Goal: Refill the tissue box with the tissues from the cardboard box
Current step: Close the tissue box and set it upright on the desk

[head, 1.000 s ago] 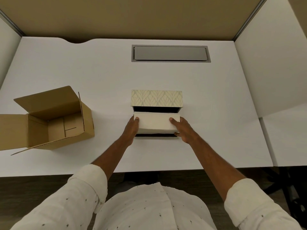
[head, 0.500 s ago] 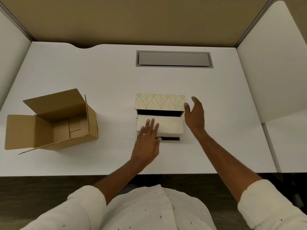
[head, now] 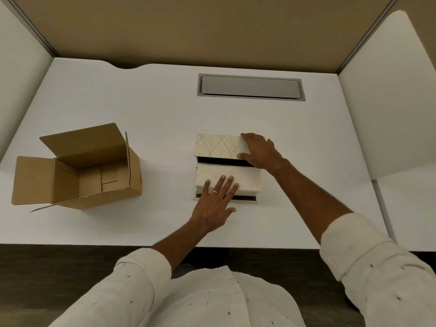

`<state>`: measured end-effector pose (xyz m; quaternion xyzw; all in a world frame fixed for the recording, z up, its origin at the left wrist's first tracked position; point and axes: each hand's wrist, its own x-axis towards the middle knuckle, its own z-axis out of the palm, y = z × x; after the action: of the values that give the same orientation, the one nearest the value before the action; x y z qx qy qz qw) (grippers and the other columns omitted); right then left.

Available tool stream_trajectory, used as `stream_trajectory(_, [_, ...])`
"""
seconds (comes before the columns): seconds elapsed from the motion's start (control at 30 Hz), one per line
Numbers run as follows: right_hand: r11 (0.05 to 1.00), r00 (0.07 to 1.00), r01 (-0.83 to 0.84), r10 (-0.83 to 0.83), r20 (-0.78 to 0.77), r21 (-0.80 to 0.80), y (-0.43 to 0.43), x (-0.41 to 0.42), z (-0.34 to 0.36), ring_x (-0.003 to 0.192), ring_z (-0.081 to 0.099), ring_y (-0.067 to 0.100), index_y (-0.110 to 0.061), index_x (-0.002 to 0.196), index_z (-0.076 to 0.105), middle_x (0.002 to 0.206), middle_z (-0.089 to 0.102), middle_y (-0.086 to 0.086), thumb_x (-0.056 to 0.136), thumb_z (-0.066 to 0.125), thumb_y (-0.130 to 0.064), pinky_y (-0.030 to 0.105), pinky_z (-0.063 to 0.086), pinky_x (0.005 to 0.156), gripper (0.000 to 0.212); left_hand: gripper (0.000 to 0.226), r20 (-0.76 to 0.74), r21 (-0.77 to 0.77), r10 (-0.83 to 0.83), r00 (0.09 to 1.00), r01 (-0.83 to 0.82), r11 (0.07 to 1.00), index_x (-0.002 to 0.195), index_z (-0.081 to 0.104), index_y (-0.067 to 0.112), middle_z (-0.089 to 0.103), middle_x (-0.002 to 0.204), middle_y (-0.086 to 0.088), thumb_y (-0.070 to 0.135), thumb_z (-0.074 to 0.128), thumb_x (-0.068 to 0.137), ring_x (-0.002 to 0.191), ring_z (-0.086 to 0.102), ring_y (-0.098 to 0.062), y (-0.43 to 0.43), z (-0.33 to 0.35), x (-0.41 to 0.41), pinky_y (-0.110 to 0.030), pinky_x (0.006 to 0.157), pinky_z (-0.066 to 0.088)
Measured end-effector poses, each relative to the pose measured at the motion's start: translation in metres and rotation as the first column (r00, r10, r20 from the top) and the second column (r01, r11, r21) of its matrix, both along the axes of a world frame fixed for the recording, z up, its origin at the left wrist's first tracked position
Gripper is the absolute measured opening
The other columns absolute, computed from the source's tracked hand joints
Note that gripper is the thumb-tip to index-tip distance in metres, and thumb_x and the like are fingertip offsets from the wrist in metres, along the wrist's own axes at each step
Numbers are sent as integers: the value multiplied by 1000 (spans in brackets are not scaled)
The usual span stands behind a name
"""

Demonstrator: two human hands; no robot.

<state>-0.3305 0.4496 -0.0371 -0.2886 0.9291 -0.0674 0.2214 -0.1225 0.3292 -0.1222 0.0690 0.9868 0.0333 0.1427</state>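
The tissue box (head: 245, 199) stands open at the middle of the white desk, its leaf-patterned lid (head: 217, 147) raised behind it. A cream stack of tissues (head: 245, 178) lies in the box and rises above its rim. My left hand (head: 215, 201) rests flat on the stack's near left part, fingers spread, a ring on one finger. My right hand (head: 260, 151) grips the lid's right end, thumb under its front edge. The brown cardboard box (head: 80, 168) lies at the left with flaps open and nothing visible inside.
A grey cable hatch (head: 251, 87) is set into the desk (head: 141, 114) at the back. Tan partition panels close the back, white panels the sides. A second white desk (head: 410, 208) adjoins on the right.
My left hand moved from the stack's left end to lie flat on top of it. My right hand let go of the stack's right end and reached up to the lid.
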Motion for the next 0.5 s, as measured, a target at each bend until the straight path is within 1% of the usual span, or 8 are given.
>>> stream_trajectory(0.1, [1000, 999, -17, 17, -44, -5, 2, 9, 5, 147, 32, 33, -12, 159, 25, 163, 32, 11, 94, 67, -43, 55, 35, 115, 83, 76, 12, 14, 4, 1000, -4, 1000, 160, -15, 24, -22, 168, -4, 59, 23, 104, 154, -18, -29, 0, 3, -3, -62, 124, 2])
stream_trajectory(0.17, [1000, 997, -23, 22, -69, -12, 5, 19, 8, 144, 35, 33, -12, 158, 28, 159, 35, 12, 92, 71, -41, 54, 40, 111, 83, 76, 22, 24, 5, 1000, -6, 1000, 160, -15, 24, -21, 168, -4, 59, 22, 104, 154, -18, -28, -1, 5, -5, -62, 124, 2])
stream_trajectory(0.3, [999, 993, -11, 7, -115, -36, 11, 41, 10, 141, 38, 31, -12, 154, 34, 154, 40, 10, 90, 74, -34, 53, 42, 109, 79, 76, 12, 32, 0, 1000, -1, 999, 160, -15, 25, -19, 168, -4, 59, 25, 104, 155, -15, -27, -2, 8, -3, -61, 124, 2])
stream_trajectory(0.5, [996, 983, 21, -36, -177, -88, 21, 68, 7, 137, 41, 27, -15, 151, 40, 149, 45, 5, 89, 75, -24, 51, 44, 106, 72, 78, 1, -8, -2, 1000, 2, 1000, 161, -10, 25, -3, 171, -5, 63, 26, 102, 157, 0, -29, 0, 9, -2, -62, 124, 5])
